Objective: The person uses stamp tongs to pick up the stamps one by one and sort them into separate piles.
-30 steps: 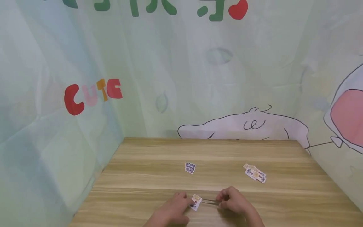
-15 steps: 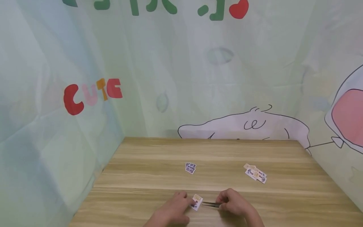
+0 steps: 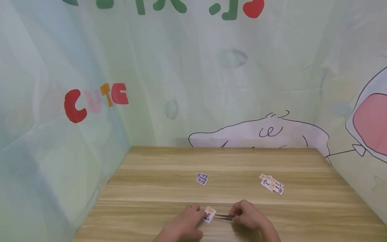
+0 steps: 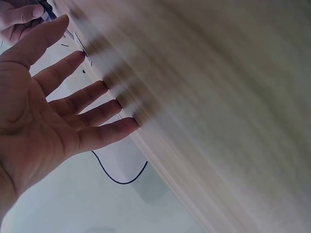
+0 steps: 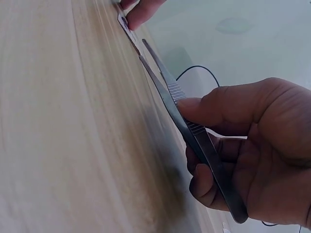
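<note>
A small postage stamp with a yellow and purple print lies near the front of the table. My left hand rests beside it, fingers nearly straight, the index fingertip pressing on its left edge; in the left wrist view, the left palm shows, with the fingertips down on the wood. My right hand pinches metal tweezers between thumb and fingers. The tweezers' two tips stand apart, the lower one right at the stamp's near edge in the right wrist view, the other raised above it.
Farther back on the wooden table lie two groups of stamps: a small purple cluster in the middle and an overlapping yellow and purple pile at the right. A printed cloth backdrop closes off the back and sides.
The tweezers' tips have shifted slightly at the stamp's right edge, drawing back a little and coming up to it again. The left hand and the other stamps stay in place.
</note>
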`<state>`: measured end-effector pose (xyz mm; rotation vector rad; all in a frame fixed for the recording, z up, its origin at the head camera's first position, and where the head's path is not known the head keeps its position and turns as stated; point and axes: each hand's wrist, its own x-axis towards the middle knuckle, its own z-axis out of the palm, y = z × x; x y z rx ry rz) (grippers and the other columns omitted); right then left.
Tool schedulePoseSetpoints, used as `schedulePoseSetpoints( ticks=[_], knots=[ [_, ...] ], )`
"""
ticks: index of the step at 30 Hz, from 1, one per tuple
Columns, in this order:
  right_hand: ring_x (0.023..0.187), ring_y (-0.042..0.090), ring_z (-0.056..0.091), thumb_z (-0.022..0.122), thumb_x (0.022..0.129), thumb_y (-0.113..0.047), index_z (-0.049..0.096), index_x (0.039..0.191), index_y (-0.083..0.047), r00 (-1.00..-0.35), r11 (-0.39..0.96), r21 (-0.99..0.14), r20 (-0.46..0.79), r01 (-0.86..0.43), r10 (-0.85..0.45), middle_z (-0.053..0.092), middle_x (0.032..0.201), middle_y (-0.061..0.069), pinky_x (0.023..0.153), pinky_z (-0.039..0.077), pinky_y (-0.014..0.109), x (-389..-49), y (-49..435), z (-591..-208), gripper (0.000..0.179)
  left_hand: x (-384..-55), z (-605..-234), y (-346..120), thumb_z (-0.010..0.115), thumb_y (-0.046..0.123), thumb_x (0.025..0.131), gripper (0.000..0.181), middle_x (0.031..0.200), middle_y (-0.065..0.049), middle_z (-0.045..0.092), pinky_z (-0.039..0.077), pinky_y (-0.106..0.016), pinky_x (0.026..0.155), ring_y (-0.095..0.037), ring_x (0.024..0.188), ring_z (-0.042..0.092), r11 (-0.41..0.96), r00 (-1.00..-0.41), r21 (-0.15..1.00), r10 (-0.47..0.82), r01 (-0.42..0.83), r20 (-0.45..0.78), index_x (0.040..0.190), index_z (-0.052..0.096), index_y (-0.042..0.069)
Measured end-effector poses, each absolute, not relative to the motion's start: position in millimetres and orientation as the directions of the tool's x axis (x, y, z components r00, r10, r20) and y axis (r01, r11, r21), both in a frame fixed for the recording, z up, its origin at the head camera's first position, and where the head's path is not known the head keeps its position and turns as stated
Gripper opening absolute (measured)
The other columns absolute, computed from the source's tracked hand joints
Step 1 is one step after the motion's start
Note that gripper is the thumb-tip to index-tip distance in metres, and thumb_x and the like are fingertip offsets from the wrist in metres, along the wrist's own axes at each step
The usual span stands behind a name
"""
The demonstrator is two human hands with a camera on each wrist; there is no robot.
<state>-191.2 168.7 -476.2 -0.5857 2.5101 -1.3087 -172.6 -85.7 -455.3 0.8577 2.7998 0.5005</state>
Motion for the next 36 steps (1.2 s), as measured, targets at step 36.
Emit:
schedulePoseSetpoints(
  ticks=[36],
  knots=[
    [0.063, 0.009, 0.049, 0.061, 0.077, 0.001, 0.065, 0.078, -0.005, -0.884, 0.519, -0.792, 0.054, -0.321, -0.464, 0.057, 0.07, -0.006, 0.06, 0.042, 0.026, -189.1, 162.2, -476.2, 0.007, -166.2, -448.5, -81.1, 0.075, 0.019, 0.063, 0.057, 0.101, 0.001, 0.052, 0.048, -0.035, 0.077, -0.013, 0.087, 0.049, 0.787, -0.832, 0.364, 0.552, 0.498, -0.056, 0.118, 0.062, 0.013]
  ],
)
